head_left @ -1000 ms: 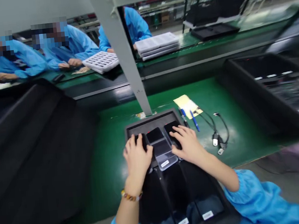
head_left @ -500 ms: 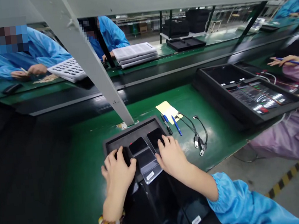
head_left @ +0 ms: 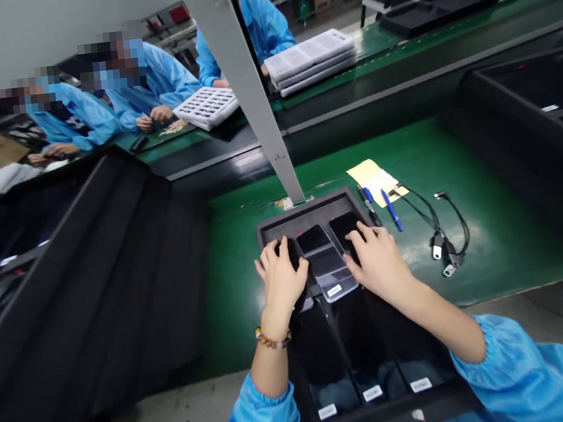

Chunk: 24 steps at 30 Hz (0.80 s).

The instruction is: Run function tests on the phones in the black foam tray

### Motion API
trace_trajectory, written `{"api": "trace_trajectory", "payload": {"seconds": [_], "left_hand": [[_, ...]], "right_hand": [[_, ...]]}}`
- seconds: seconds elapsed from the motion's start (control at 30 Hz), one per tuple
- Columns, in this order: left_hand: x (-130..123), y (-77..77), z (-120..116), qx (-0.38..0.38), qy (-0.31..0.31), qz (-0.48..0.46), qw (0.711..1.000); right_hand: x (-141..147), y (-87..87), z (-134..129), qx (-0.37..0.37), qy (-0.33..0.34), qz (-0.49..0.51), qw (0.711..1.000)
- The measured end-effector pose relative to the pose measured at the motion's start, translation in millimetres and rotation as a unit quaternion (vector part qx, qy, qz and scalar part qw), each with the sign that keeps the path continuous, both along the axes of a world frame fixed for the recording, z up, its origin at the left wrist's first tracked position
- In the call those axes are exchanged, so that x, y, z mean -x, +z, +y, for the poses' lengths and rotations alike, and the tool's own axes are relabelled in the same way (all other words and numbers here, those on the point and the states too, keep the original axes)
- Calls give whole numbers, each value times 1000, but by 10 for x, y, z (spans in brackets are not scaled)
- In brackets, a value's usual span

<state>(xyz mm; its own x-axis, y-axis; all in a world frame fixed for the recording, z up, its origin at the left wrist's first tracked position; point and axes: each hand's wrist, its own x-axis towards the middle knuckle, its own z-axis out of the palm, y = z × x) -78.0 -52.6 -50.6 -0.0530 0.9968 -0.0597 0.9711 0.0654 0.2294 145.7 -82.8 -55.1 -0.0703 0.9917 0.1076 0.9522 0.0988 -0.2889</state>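
1. Your left hand [head_left: 281,275] arches over the left device [head_left: 303,297], near the centre of the frame; its fingers are spread, but you cannot tell from here whether they pinch it.
2. Your right hand [head_left: 380,258] lies over the right device [head_left: 342,223], fingers fanned and thumb by its left edge. Whether it grips or merely rests, the view does not settle. The hands' matching poses suggest steadying or lining up.
3. Between them, the middle device [head_left: 324,260] lies face up, its white label towards the bottom of the frame, probably so it reads easily.
4. All three sit in the black tray [head_left: 306,214], above a row of dark, labelled devices in the lower centre; the rows presumably keep units apart.
5. Right of centre, a yellow paper [head_left: 371,176], a blue pen [head_left: 391,211] and black cables [head_left: 437,246] lie beside the tray, seemingly placed within reach yet off the devices.
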Motion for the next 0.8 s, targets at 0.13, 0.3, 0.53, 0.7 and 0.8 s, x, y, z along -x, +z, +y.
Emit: {"api": "trace_trajectory", "payload": {"seconds": [0.13,0.3,0.53,0.7,0.8], "left_hand": [[-138,71,33,-36,-64,-20,997],[-610,252,129,24,-151,-1,988],[-925,317,45,56,-86,23,994],[-978,217,151,91,-47,-12,995],[-1020,190,202,110,-26,-46,993]], "right_hand": [[-56,-26,27,-3,12,45,999],[55,116,48,19,-3,-41,999],[-44,43,157,10,22,-61,998],[-124,-266,300,-10,50,-57,997],[-173,-379,328,-5,44,-85,995]]}}
